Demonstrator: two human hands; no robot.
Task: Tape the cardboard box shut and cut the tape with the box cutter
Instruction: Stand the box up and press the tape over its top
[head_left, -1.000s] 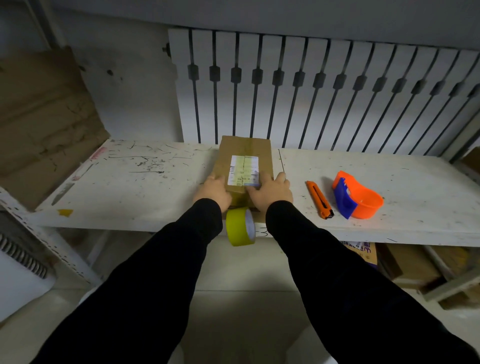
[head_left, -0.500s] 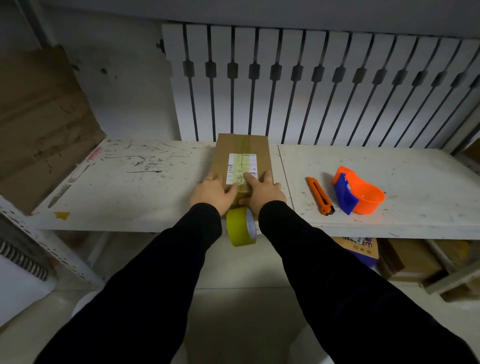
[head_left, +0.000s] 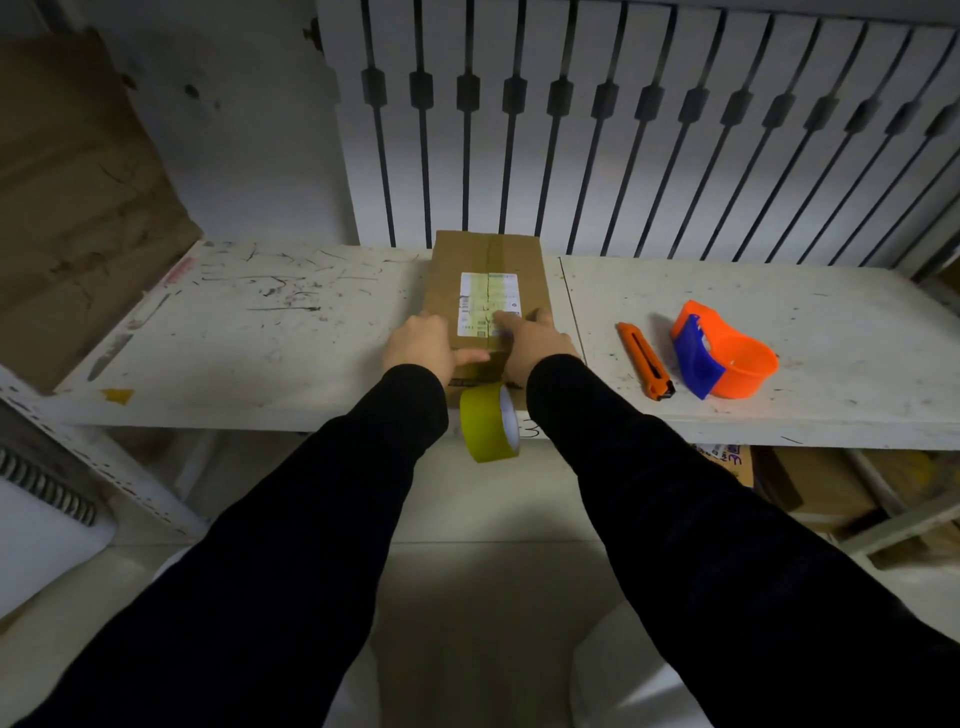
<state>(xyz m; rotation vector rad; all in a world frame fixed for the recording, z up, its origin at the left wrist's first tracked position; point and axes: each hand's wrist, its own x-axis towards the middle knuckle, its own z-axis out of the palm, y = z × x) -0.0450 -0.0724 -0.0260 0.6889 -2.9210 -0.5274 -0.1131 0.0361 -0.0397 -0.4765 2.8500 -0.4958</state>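
A brown cardboard box (head_left: 488, 260) with a white label lies on the white bench (head_left: 260, 353), with a strip of tape along its top seam. A yellow tape roll (head_left: 485, 428) hangs from that strip over the bench's front edge, between my sleeves. My left hand (head_left: 423, 348) grips the box's near left corner, thumb across the front face. My right hand (head_left: 535, 343) lies flat on the near right part of the top, index finger stretched onto the label. The orange box cutter (head_left: 644, 359) lies untouched on the bench to the right.
An orange and blue tape dispenser (head_left: 737, 358) sits right of the cutter. A large cardboard sheet (head_left: 67, 208) leans at the left. A white slatted panel (head_left: 623, 130) stands behind the bench. Cartons (head_left: 831, 483) are stored underneath at the right.
My right hand has slid from the box's side onto its top, index finger reaching onto the label. My left thumb has moved across the front face. The tape roll still hangs in place.
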